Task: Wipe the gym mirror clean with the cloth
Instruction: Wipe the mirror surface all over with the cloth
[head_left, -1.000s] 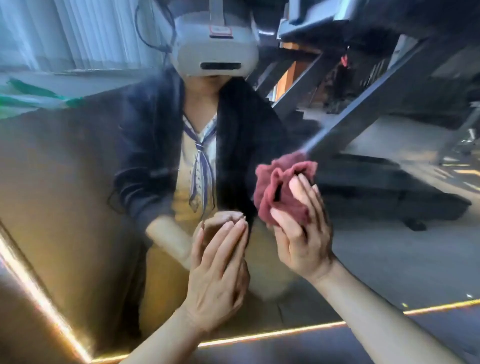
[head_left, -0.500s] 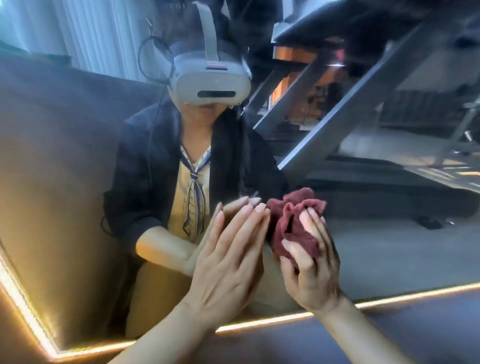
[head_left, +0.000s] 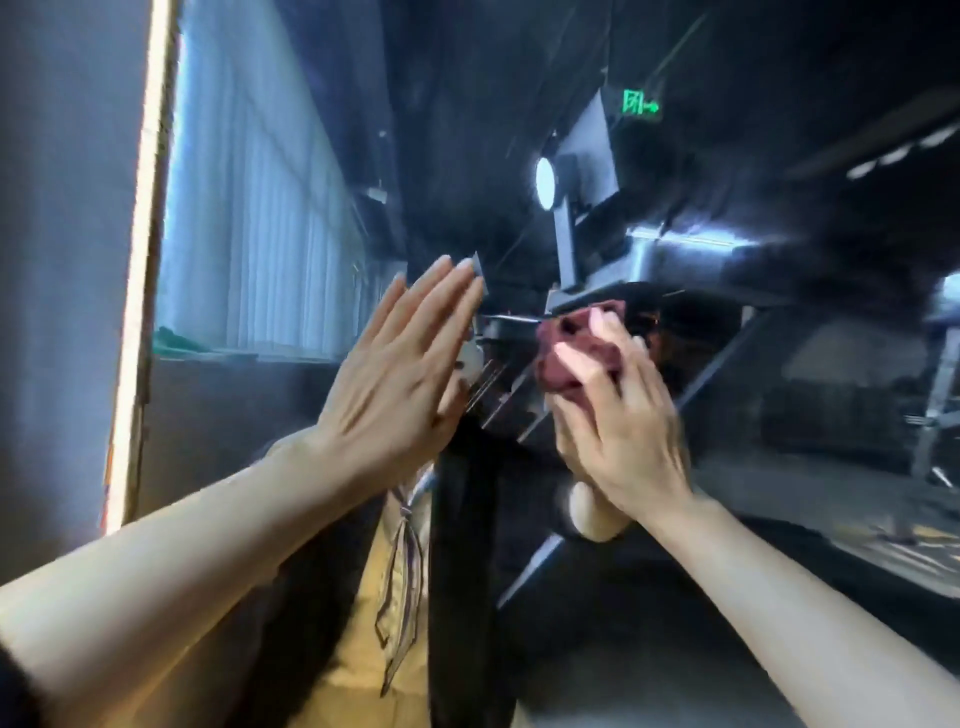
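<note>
Head view now aimed much higher up the mirror (head_left: 260, 405) than half a second ago: lit bottom edge gone from sight, lit left frame strip (head_left: 143, 249) now running from 11 to 8 o'clock, reflected ceiling and green exit sign (head_left: 640, 104) filling 12 to 2 o'clock. Both hands risen with it. Left hand (head_left: 395, 384) just left of centre, flat and wide, fingers straight and together, pointing toward 1 o'clock, apparently braced on the glass. Right hand (head_left: 618, 426) just right of centre, curled round the bunched maroon cloth (head_left: 576, 353), pressing it toward the glass; cloth peeking out above and between the fingers (head_left: 576, 364). Hands near each other but apart, no longer nearly touching as before.

Meaning for the task, as a judgement: wiping shifted from the lower band to a higher one, so the job looks mid-way, with upper glass yet to cover. Motion blur heavy; impossible to tell whether streaks remain or whether the cloth fully meets the surface.

Containers: none visible, no bucket or spray bottle anywhere in shot.
</note>
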